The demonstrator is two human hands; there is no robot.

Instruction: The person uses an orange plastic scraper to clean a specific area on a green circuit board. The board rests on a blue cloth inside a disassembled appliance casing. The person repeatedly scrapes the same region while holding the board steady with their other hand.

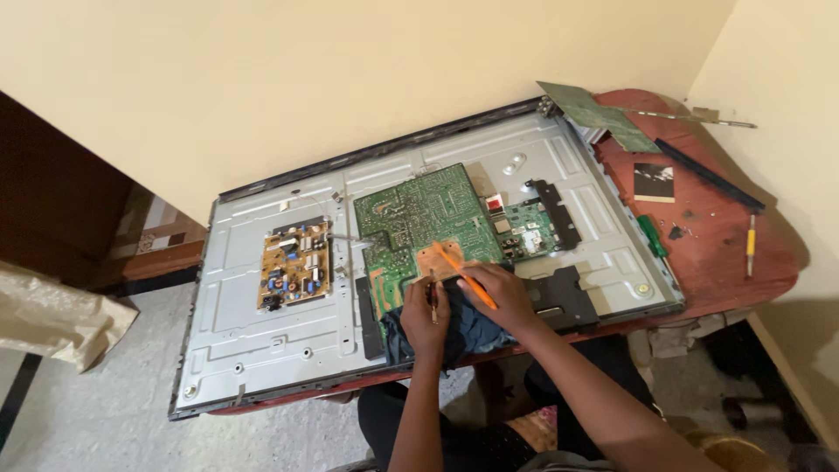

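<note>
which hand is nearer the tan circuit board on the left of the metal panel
Left. The left hand sits just right of the tan circuit board, across bare panel. The right hand, holding an orange tool, is farther right.

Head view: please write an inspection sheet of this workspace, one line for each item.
Surface: reddish-brown table, mostly covered by an opened flat-screen back panel of grey metal.
Job's things: large green circuit board lying on the panel; orange tool; thin dark probe-like tool; dark blue cloth under the hands.
Clutter: yellow-brown board, small green board, loose green board at the far corner, black rod, yellow-handled screwdriver, green-handled tool.
Hands: right hand holds the orange tool; left hand holds the thin tool.
Cables: nothing seen.
Surroundings: cream walls, grey floor, crumpled beige bag at the left.
</note>
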